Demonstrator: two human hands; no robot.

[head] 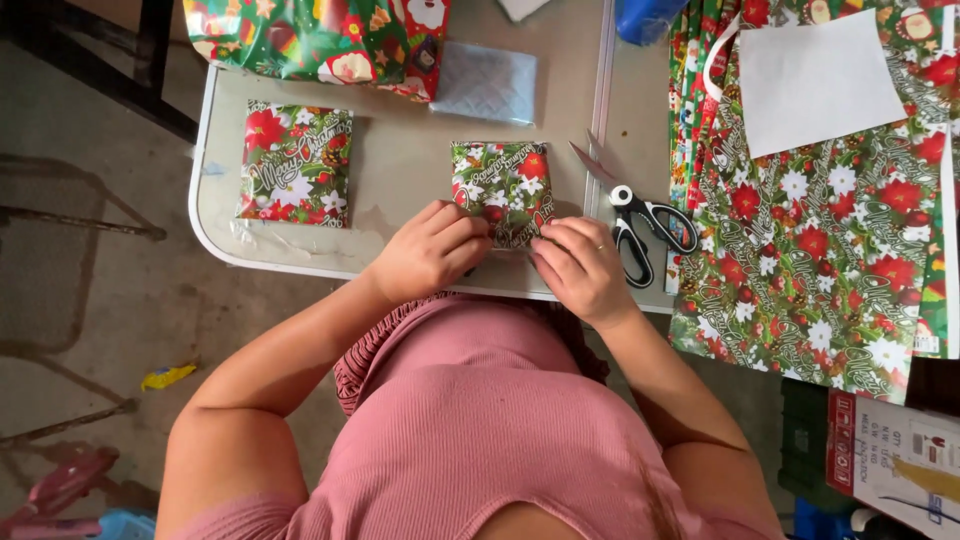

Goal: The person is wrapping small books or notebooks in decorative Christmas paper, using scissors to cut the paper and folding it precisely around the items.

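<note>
A small box wrapped in green and red flowered paper (502,185) lies on the grey table (400,160) right in front of me. My left hand (430,250) presses on its near left corner, fingers curled over the paper's edge. My right hand (580,265) pinches the near right corner of the same wrapping. Both hands touch the near flap of the box; the fold under my fingers is hidden.
A second wrapped box (296,163) lies at the table's left. Black-handled scissors (640,215) rest just right of my right hand. A large sheet of flowered wrapping paper (820,220) with a white sheet (815,80) on it covers the right side. More wrapped items (320,35) sit at the far edge.
</note>
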